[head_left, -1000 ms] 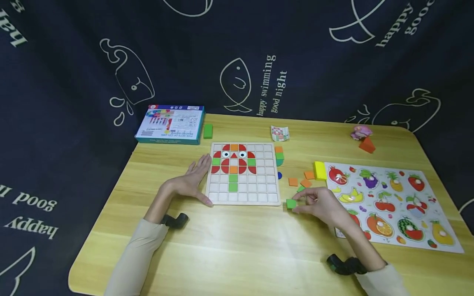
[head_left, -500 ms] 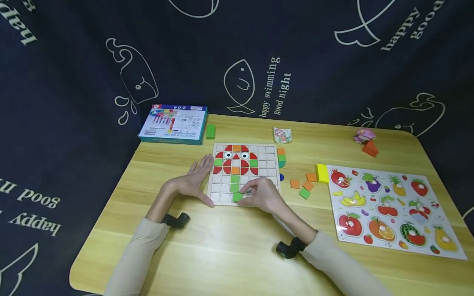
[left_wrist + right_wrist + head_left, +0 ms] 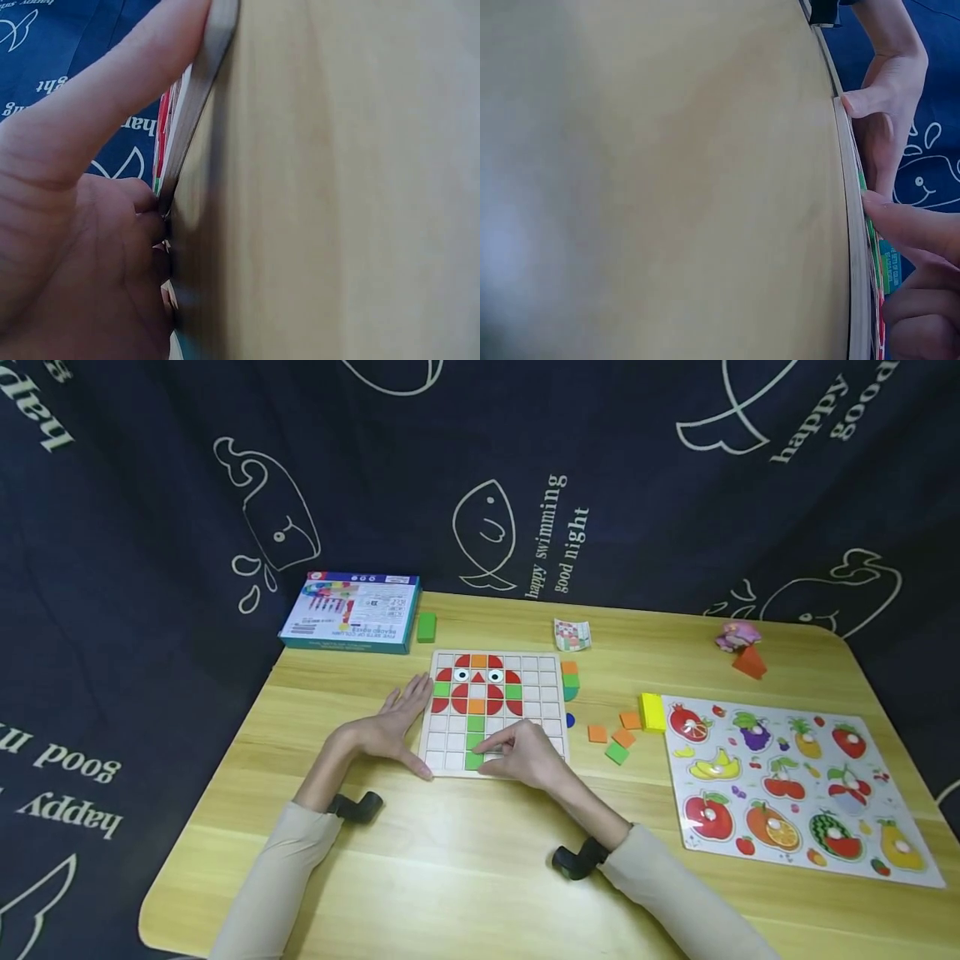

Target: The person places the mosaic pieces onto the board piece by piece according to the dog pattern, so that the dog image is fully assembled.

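Observation:
A light wooden grid board [image 3: 528, 725] lies mid-table, bearing a figure of red, green, orange and white tiles with two eye tiles. My left hand [image 3: 384, 731] rests along its left side, fingers spread and thumb at the near-left corner; in the left wrist view that thumb [image 3: 112, 94] lies against the board's edge. My right hand [image 3: 525, 756] is over the near part of the board. Its thumb and index finger hold a green square tile [image 3: 473, 762], which lies in the nearest row below two other green tiles. In the right wrist view the thumb [image 3: 907, 225] touches the board's near edge area.
Loose orange tiles [image 3: 597, 734] and a green tile [image 3: 617, 752] lie right of the board, near a yellow block [image 3: 652, 712]. A fruit puzzle [image 3: 806, 793] lies further right. A blue box [image 3: 351, 612], green block [image 3: 427, 627] and small picture card [image 3: 572, 634] stand behind.
My right hand has carried the green tile from right of the board leftward and lowered it into the grid's nearest row. The left hand has stayed at the board's left side.

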`<state>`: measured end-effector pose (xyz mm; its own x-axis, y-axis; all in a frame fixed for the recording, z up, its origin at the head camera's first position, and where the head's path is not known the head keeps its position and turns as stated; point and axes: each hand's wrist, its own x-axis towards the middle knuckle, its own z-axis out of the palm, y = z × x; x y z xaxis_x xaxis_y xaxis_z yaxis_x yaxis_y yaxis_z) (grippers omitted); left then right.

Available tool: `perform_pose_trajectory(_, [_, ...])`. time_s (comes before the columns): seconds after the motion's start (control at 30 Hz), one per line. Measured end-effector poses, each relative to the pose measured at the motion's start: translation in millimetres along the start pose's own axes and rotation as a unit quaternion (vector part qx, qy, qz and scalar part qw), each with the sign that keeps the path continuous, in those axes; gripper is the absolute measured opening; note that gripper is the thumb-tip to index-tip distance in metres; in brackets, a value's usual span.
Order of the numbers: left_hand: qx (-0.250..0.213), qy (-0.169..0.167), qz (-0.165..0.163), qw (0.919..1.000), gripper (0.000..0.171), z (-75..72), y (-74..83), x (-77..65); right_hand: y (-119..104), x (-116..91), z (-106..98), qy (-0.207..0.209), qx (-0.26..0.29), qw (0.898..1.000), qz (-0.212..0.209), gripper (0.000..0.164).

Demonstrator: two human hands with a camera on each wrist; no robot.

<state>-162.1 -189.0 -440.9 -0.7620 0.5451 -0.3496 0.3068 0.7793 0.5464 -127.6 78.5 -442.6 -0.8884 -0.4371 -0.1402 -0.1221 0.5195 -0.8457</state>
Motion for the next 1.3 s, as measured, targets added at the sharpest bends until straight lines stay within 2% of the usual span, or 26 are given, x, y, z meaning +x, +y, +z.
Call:
perform_pose_trajectory(0.13, [0.002,-0.001,0.001,1.0000,0.146,2.2,0.3,-0.3,2,-2,-3,-0.024,-0.006,1.000,-0.015,0.026])
perform_pose_trajectory(0.27, [0.005,0.000,0.004,1.0000,0.146,3.9,0.1,-0.7,7,-19,-28,-0.034,-0.013,0.999,-0.016,0.036])
perform_pose_trajectory(0.37, [0.005,0.002,0.003,1.0000,0.146,3.6,-1.1,-1.5,17,-39,-58,0.009,-0.039,0.999,0.005,0.036])
perform_pose_trajectory(0.5, [0.001,0.007,-0.001,1.0000,0.147,1.6,-3.4,-4.3,35,-62,-94,0.087,-0.069,0.993,0.046,0.034])
perform_pose_trajectory(0.63, [-0.001,0.012,-0.008,0.9999,0.147,0.2,-5.9,-7.5,52,-75,-115,0.117,-0.062,0.987,0.094,0.036])
perform_pose_trajectory(0.83, [0.003,0.013,-0.009,0.9999,0.146,-0.1,-5.7,-7.3,64,-79,-124,0.112,-0.081,0.982,0.131,0.039])
perform_pose_trajectory(1.03, [-0.004,0.011,-0.002,0.9999,0.146,-1.0,0.6,-3.5,70,-79,-133,0.142,-0.112,0.969,0.166,0.034])
perform_pose_trajectory(1.1, [-0.007,0.008,-0.002,0.9999,0.146,-1.0,1.8,-2.9,72,-78,-135,0.140,-0.138,0.965,0.172,0.032])
perform_pose_trajectory(1.2, [-0.004,0.007,-0.005,1.0000,0.146,-0.5,2.3,-2.1,74,-75,-134,0.124,-0.159,0.965,0.170,0.032])
perform_pose_trajectory(1.3, [-0.001,0.007,0.000,1.0000,0.146,0.5,2.2,-0.4,74,-74,-133,0.144,-0.160,0.961,0.175,0.032])
